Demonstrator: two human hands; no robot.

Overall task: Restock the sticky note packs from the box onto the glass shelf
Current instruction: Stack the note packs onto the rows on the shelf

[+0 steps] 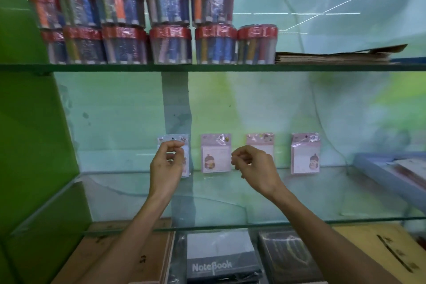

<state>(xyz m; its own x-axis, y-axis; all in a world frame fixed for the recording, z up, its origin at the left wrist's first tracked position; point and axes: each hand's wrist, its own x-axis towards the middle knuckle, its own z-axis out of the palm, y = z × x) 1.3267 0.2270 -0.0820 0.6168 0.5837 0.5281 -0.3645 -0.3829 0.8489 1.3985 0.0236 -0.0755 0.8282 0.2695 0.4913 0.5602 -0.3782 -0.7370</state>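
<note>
Several pink sticky note packs stand upright against the back wall of the glass shelf. My left hand is in front of the leftmost pack, thumb and fingers pinched at its top edge. The second pack stands free between my hands. My right hand hovers with curled fingers and nothing in it, covering the lower part of the third pack. A fourth pack stands further right. The box is not in view.
The upper glass shelf carries stacked red-lidded tubs of pens and a flat pile of brown paper. A blue tray sits at the right of the middle shelf. Below lie notebooks and wooden boards.
</note>
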